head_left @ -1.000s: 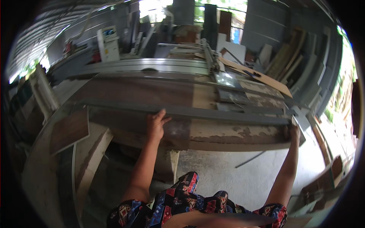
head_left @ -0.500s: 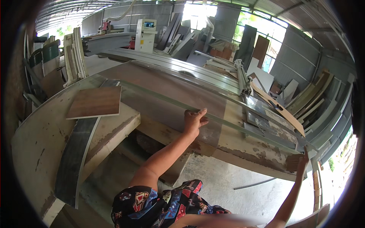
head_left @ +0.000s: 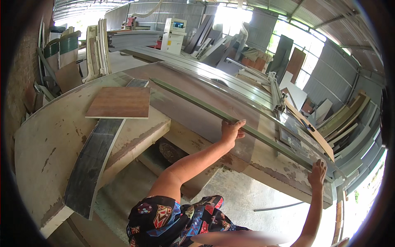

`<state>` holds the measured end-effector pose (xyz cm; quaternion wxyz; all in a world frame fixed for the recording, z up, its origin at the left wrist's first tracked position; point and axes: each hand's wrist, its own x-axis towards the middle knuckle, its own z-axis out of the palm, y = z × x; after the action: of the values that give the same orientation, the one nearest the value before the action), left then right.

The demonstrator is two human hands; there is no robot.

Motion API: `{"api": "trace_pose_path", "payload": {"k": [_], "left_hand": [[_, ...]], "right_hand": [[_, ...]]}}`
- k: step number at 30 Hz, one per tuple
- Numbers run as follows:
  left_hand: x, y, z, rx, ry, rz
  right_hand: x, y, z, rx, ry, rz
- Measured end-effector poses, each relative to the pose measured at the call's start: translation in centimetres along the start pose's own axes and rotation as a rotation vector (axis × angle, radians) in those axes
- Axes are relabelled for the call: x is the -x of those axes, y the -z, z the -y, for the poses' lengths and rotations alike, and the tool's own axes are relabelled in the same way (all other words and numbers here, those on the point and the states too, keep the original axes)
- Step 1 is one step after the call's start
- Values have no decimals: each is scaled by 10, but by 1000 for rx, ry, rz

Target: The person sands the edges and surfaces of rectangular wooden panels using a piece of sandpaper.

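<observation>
A long, narrow grey-green strip (head_left: 193,102) stretches diagonally over the brown-and-cream table top (head_left: 197,128), from far left to near right. Around the middle of its length, my left hand (head_left: 233,132) pinches it between thumb and fingers. Close to its right end, my right hand (head_left: 317,173) has its fingers curled over the strip. Part of that end is behind the fingers. Beyond the strip, a toothed circular saw blade (head_left: 219,82) rises out of a metal saw table (head_left: 187,68).
To the left, a brown wood-grain square panel (head_left: 119,102) lies across a dark strip (head_left: 92,160) on a cream board. Metal rails and a tan board (head_left: 314,131) lie at the right. Leaning boards, stacked sheets and a white machine cabinet (head_left: 173,38) stand farther back.
The strip has tilted and shows a darker green face. My right hand has moved inward along its right end, with fingers now curled over it. My left hand keeps its hold. The view has shifted.
</observation>
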<state>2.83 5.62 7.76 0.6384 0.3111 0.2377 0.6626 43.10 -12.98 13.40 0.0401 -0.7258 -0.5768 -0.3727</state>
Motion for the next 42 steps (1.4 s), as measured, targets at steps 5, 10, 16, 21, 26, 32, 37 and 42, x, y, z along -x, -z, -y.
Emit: {"api": "trace_pose_path", "payload": {"k": [5,10,16,21,26,32,37,42], "left_hand": [[-2,5,4,46,3,65],[-7,8,8,68,69,55],[-26,14,0,111,65,-21],[-43,28,-15,122,100,-52],[-48,41,-30,152,70,52],[-76,50,-44,135,75,-111],[-124,61,-68,107,-47,-393],[-158,86,-98,153,-108,-534]], "right_hand": [[-23,-15,18,196,-20,208],[-38,-31,21,262,-11,254],[-51,-29,22,295,63,245],[-69,-19,36,321,161,242],[-74,-19,68,359,247,294],[-104,17,87,433,253,317],[-133,102,121,415,353,185],[-139,154,177,332,548,268]]}}
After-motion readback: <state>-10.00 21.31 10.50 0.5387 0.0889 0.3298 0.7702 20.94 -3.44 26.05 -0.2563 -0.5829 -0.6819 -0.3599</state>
